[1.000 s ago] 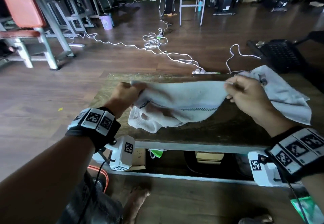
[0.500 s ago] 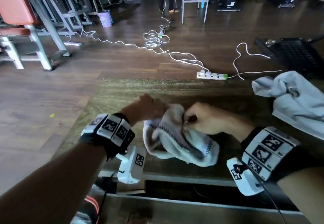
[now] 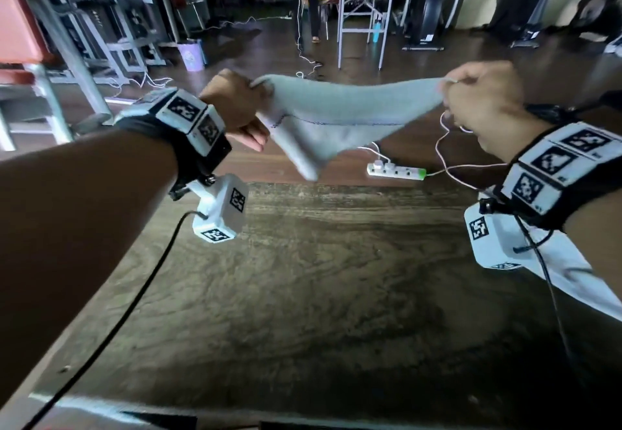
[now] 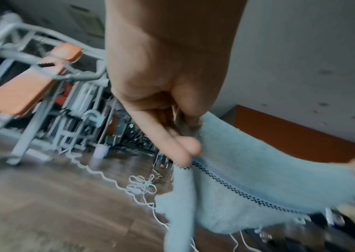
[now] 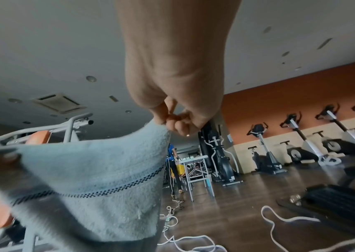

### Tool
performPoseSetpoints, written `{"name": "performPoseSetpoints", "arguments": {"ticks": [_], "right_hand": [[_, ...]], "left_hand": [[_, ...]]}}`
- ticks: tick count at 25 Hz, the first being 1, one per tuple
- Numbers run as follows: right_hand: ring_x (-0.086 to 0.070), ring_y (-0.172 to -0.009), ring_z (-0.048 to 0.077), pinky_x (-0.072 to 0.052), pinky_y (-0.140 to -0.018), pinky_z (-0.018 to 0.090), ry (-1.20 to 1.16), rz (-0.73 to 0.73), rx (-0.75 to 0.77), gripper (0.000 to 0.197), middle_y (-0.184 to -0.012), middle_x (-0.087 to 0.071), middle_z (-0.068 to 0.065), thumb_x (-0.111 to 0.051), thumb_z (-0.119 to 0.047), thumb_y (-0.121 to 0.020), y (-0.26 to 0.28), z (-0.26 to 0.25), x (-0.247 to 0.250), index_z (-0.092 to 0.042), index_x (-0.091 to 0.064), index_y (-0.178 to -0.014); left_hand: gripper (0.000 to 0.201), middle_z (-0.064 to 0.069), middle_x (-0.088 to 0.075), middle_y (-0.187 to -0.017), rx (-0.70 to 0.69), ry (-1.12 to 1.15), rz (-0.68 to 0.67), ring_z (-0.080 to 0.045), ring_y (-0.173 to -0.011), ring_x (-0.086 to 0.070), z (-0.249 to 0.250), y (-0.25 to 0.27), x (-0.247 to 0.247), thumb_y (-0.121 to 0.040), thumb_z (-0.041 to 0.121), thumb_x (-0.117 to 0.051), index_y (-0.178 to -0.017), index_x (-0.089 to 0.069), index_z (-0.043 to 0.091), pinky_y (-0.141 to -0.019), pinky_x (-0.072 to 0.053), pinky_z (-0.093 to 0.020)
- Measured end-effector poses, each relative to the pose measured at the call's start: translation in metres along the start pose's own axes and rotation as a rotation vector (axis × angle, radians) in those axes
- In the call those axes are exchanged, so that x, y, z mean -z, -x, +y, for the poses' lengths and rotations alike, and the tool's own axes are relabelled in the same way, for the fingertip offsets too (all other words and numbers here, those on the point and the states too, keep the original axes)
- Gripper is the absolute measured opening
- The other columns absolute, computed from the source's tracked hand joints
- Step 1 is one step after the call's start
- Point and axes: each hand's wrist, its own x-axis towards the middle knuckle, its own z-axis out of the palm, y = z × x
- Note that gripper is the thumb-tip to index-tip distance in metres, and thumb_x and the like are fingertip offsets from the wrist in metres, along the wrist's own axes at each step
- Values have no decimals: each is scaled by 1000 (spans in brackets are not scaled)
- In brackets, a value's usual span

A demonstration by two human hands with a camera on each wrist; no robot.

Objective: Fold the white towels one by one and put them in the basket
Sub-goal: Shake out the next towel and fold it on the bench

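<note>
A white towel (image 3: 340,109) with a dark checked stripe hangs stretched in the air above the far edge of the wooden table (image 3: 336,295). My left hand (image 3: 235,103) pinches its left corner, and my right hand (image 3: 484,99) pinches its right corner. The towel (image 4: 247,179) sags between the hands, with a loose part drooping below my left hand (image 4: 178,139). In the right wrist view my right hand (image 5: 176,121) grips the towel (image 5: 97,170) at its top corner. A second white towel (image 3: 572,271) lies on the table at the right, partly under my right forearm. No basket is in view.
A white power strip (image 3: 395,171) and loose white cables lie on the wooden floor beyond the table. A red bench with a metal frame (image 3: 33,59) stands at the left. A white stand (image 3: 367,8), a standing person and exercise bikes (image 5: 301,145) fill the back of the room.
Both hands have lifted the towel off the table and pulled it wide apart; half a second ago it was bunched between them on the table.
</note>
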Motion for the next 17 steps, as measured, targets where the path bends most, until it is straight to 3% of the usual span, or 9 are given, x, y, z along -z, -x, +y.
{"name": "performPoseSetpoints", "arguments": {"ticks": [2, 4, 7, 10, 12, 14, 16, 17], "right_hand": [[-67, -50, 11, -52, -46, 27, -183, -47, -105, 25, -77, -72, 12, -54, -8, -95, 2, 5, 0, -20, -60, -74], [-71, -56, 11, -59, -56, 25, -364, -99, -144, 23, -80, -70, 14, -50, -4, -100, 11, 5, -1, -15, -56, -81], [-76, -72, 12, -62, -73, 27, -483, -88, -140, 19, -88, -72, 13, -50, -7, -102, 22, 5, 2, -15, -56, -85], [-76, -84, 11, -62, -79, 29, -446, -56, -96, 17, -96, -74, 5, -56, -14, -101, 33, 7, 12, -22, -60, -87], [-74, -84, 10, -62, -79, 31, -370, -83, -53, 14, -93, -72, -2, -59, -17, -100, 44, 9, 23, -24, -63, -89], [-69, -80, 8, -60, -82, 31, -264, -90, 18, 10, -86, -69, -6, -65, -18, -96, 57, 15, 34, -26, -68, -90], [-61, -72, -3, -53, -79, 18, -181, -130, 88, 11, -82, -67, -8, -66, -17, -95, 77, 22, 48, -25, -68, -89], [-58, -67, -8, -46, -75, 9, -144, -184, 107, 10, -82, -66, -7, -65, -15, -96, 89, 26, 56, -22, -67, -89]], "left_hand": [[26, -21, -69, -60, -28, 196, -25, -31, -52, -71, -11, 3, 0, -104, 25, -47, -116, -54, 4, -51, -61, -43], [28, -19, -74, -80, -52, 310, -15, -35, -67, -73, -21, 1, -2, -103, 24, -48, -122, -58, 6, -61, -62, -46], [26, -7, -75, -96, -180, 218, 95, -31, -71, -72, -30, -11, -1, -97, 38, -56, -105, -71, 18, -74, -61, -50], [36, -11, -70, -87, -314, 27, 163, -26, -73, -64, -38, -3, 6, -92, 43, -58, -94, -73, 11, -80, -58, -52], [34, -10, -72, -85, -351, -52, 160, -24, -72, -64, -44, 10, 12, -92, 40, -58, -92, -74, 10, -78, -58, -48], [39, -8, -71, -76, -355, -190, 145, -25, -66, -63, -54, 20, 20, -89, 45, -61, -86, -73, 8, -69, -58, -36], [38, -8, -59, -71, -349, -304, 105, -21, -62, -52, -62, 42, 27, -91, 41, -65, -87, -72, 3, -57, -47, -30], [35, -9, -58, -72, -346, -335, 66, -19, -63, -50, -66, 54, 31, -91, 39, -66, -91, -73, 4, -55, -49, -32]]}}
